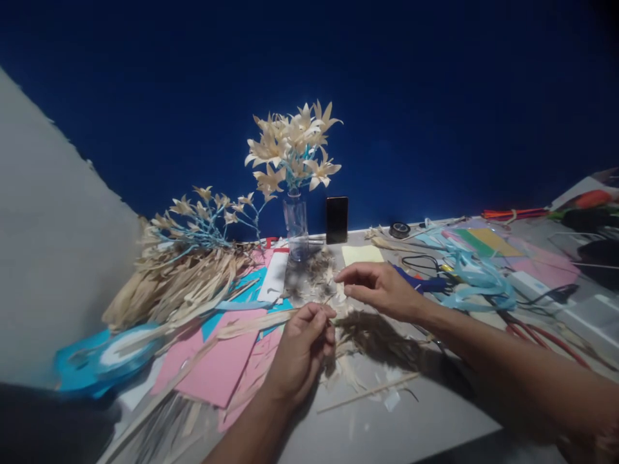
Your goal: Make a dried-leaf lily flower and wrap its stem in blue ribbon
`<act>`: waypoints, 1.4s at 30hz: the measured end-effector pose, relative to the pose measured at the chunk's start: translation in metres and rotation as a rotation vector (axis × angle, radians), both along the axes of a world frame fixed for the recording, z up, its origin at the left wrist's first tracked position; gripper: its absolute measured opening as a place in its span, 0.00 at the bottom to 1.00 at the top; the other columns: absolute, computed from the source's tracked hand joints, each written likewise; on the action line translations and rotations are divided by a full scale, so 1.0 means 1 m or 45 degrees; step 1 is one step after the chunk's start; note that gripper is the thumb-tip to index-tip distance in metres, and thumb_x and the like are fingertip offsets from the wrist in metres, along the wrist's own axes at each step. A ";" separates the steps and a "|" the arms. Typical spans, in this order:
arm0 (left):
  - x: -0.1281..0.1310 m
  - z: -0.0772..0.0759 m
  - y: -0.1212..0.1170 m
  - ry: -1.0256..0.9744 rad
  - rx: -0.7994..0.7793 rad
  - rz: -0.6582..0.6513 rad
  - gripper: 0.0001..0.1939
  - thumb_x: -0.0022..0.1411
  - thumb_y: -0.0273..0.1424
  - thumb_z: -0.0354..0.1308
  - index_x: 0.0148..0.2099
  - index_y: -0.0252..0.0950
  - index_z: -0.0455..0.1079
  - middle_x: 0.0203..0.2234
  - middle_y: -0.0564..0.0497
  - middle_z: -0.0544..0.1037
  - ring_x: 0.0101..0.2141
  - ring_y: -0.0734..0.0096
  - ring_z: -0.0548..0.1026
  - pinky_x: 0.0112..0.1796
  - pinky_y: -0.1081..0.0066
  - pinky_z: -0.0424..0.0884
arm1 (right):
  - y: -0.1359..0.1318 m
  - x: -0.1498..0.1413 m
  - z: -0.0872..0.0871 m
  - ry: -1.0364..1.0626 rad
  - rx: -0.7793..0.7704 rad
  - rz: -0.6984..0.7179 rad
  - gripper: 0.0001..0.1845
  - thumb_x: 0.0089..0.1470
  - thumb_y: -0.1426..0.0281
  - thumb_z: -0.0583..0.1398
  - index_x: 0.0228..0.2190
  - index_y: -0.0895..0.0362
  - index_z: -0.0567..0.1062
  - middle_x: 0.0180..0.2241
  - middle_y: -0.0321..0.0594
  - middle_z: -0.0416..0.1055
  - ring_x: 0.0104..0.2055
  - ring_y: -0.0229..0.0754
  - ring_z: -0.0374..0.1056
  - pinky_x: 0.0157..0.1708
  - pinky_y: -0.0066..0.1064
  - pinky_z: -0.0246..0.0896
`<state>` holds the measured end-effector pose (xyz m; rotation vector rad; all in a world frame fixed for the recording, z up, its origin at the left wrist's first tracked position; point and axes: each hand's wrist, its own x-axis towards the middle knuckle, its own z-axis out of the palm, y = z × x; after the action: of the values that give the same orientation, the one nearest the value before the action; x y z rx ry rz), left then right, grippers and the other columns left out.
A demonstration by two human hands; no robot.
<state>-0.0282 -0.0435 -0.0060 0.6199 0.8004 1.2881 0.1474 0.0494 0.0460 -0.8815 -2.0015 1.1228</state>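
My left hand (307, 338) is closed in a pinch low in the middle of the head view. A thin end shows by its fingertips, too small to name. Just above and to the right is my right hand (380, 287), its thumb and fingers apart, with no held thing visible. Dried husk scraps (353, 367) lie on the table below both hands. Behind them stands a clear vase (296, 232) with cream husk flowers (294, 138) on light blue stems. A thin stick (367, 393) lies in front of the scraps.
Pink sheets (222, 361), a blue ribbon roll (126, 351) and a bundle of dried husks (178, 287) lie at left. A phone (337, 219) leans on the blue wall. Light blue ribbon (483, 280), dark blue-handled scissors (425, 283) and a white power strip (541, 290) are at right.
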 end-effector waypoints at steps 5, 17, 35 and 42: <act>-0.002 -0.003 0.003 -0.001 0.051 0.036 0.13 0.58 0.38 0.69 0.34 0.34 0.72 0.22 0.54 0.71 0.21 0.79 0.65 0.24 0.79 0.62 | -0.015 -0.004 -0.007 -0.077 -0.011 0.038 0.12 0.56 0.70 0.60 0.40 0.58 0.81 0.36 0.40 0.80 0.33 0.39 0.70 0.31 0.29 0.62; 0.004 -0.008 0.001 0.548 0.249 0.160 0.09 0.56 0.35 0.69 0.30 0.35 0.77 0.33 0.50 0.77 0.25 0.76 0.67 0.27 0.74 0.63 | -0.029 0.001 -0.025 -0.356 0.686 -0.058 0.19 0.53 0.79 0.59 0.47 0.58 0.76 0.38 0.43 0.79 0.31 0.40 0.71 0.33 0.31 0.61; 0.012 -0.014 0.002 0.284 -0.014 0.103 0.16 0.54 0.40 0.71 0.31 0.34 0.71 0.19 0.55 0.71 0.18 0.80 0.62 0.20 0.79 0.55 | -0.018 0.004 -0.028 0.160 -0.192 -0.157 0.10 0.54 0.63 0.62 0.29 0.57 0.75 0.26 0.34 0.71 0.29 0.38 0.64 0.31 0.29 0.58; 0.009 -0.011 0.004 0.210 -0.027 0.046 0.19 0.55 0.43 0.70 0.29 0.34 0.69 0.14 0.57 0.67 0.16 0.81 0.60 0.20 0.79 0.55 | 0.030 0.056 -0.014 -0.216 0.201 -0.368 0.10 0.55 0.64 0.60 0.32 0.58 0.78 0.28 0.37 0.75 0.28 0.39 0.65 0.30 0.29 0.58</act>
<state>-0.0190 -0.0397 -0.0169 0.7040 0.9634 1.2709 0.2036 0.0790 0.0316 -1.1696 -1.9852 0.7402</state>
